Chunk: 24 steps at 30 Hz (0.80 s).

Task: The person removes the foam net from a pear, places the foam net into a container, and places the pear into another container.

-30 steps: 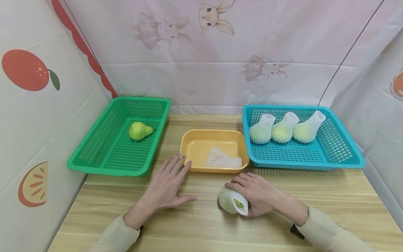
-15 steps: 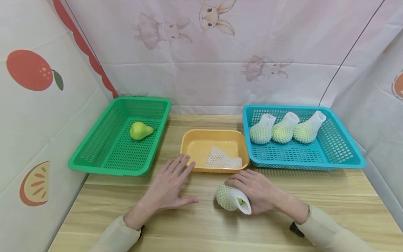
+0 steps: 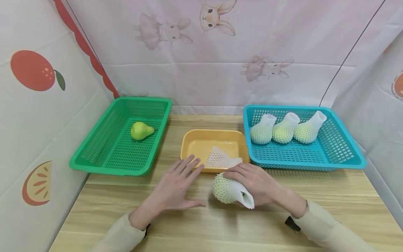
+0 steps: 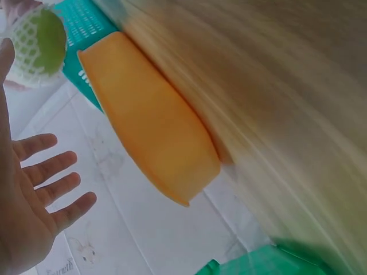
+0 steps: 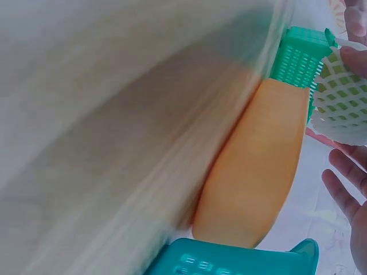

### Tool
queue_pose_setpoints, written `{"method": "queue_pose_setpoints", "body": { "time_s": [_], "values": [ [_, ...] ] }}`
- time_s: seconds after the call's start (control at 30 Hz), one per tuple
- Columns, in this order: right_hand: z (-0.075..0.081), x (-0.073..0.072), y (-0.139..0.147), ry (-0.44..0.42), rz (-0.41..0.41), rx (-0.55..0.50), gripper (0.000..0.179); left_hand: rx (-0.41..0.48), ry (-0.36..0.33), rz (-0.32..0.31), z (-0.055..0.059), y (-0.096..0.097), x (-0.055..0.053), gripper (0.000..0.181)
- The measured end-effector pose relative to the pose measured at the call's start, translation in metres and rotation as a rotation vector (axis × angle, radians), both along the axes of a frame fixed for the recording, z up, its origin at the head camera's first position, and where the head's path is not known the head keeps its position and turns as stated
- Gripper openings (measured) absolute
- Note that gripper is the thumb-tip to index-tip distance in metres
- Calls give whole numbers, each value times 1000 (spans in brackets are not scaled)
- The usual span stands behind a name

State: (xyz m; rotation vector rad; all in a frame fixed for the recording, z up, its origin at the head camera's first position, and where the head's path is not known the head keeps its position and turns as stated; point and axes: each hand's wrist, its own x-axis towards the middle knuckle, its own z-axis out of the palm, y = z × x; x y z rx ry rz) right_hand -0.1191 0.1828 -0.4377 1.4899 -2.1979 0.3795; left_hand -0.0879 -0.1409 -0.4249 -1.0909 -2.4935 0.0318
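Observation:
A green pear in a white foam net sleeve (image 3: 226,190) is in my right hand (image 3: 254,182), which grips it from the right. The sleeve's open end points toward me and to the right, with the stem just visible inside. In the right wrist view my thumb (image 5: 354,61) presses on the netted pear (image 5: 342,106). My left hand (image 3: 175,185) holds nothing; its fingers are spread close to the near left edge of the yellow tray (image 3: 201,169). Inside that tray lies a flat foam net sleeve (image 3: 221,158).
At the left, a green basket (image 3: 73,162) holds one bare pear (image 3: 141,131). A blue basket (image 3: 346,165) on the right holds three netted pears (image 3: 282,130) in a row along its back left. Fabric walls (image 3: 201,87) enclose the wooden table (image 3: 189,231).
My right hand has raised the netted pear a little and tilted it, so its sleeve opening swings right. My left hand has drifted slightly right, fingers still spread.

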Motion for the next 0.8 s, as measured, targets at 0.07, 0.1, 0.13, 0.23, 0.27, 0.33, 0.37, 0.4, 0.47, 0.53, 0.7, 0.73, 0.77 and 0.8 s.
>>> {"method": "queue_pose_setpoints", "body": {
  "time_s": [0.07, 0.1, 0.13, 0.23, 0.27, 0.33, 0.37, 0.4, 0.47, 0.53, 0.7, 0.73, 0.77, 0.8],
  "values": [
    [3, -2, -2, 6, 6, -11, 92, 10, 13, -20, 2, 3, 0, 112],
    [4, -2, -3, 6, 11, -18, 92, 14, 20, -29, 2, 5, 0, 112],
    [4, -3, -4, 8, 16, -25, 91, 19, 26, -39, 3, 7, 0, 113],
    [7, -5, -6, 9, 21, -38, 89, 27, 54, -67, 5, 11, -1, 113],
    [8, -5, -7, 9, 24, -41, 89, 30, 61, -77, 5, 12, -2, 113],
    [9, -6, -8, 7, 29, -46, 87, 34, 76, -93, 6, 15, -2, 113],
    [10, -6, -9, 8, 33, -49, 88, 36, 83, -99, 7, 16, -3, 112],
    [11, -6, -10, 9, 34, -50, 87, 38, 90, -105, 7, 17, -3, 111],
    [12, -7, -11, 13, 35, -51, 87, 45, 100, -116, 7, 20, -4, 110],
    [13, -7, -12, 22, 33, -53, 86, 50, 109, -123, 7, 22, -5, 109],
    [14, -7, -13, 42, 28, -61, 80, 65, 139, -131, 7, 26, -7, 107],
    [14, -7, -13, 44, 27, -62, 78, 71, 147, -133, 7, 27, -7, 106],
    [14, -8, -13, 47, 28, -65, 76, 75, 154, -133, 7, 28, -7, 104],
    [14, -8, -13, 49, 28, -67, 73, 81, 160, -134, 7, 29, -7, 103]
  ]
}}
